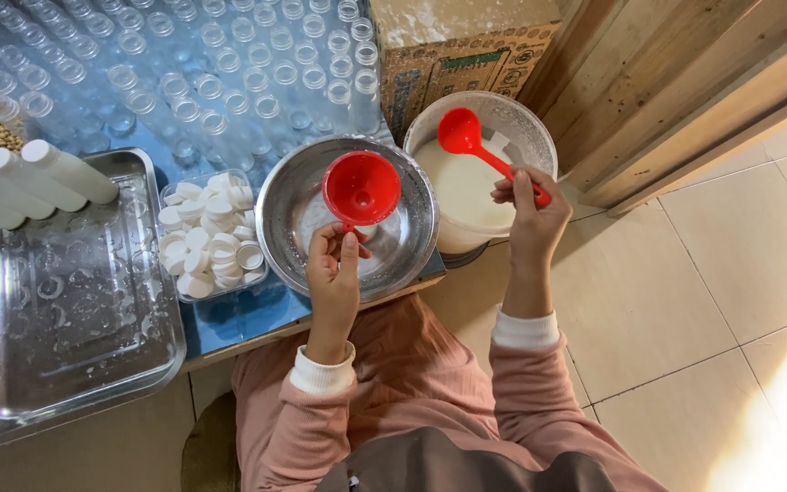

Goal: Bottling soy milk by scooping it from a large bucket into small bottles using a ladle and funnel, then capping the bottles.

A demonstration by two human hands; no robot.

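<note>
My left hand (333, 264) grips the tab of a red funnel (361, 189) and holds it over a round steel bowl (295, 202). Whether a bottle is under the funnel is hidden. My right hand (532, 211) holds the handle of a red ladle (468, 138), whose scoop hangs over a white bucket (523, 118) of white liquid (457, 187) to the right of the bowl.
A clear tub of white caps (204, 239) sits left of the bowl. A steel tray (56, 301) carries three filled white bottles (29, 178). Several empty clear bottles (193, 73) cover the blue table behind. A cardboard box (462, 55) and wooden wall stand beyond the bucket; tiled floor lies right.
</note>
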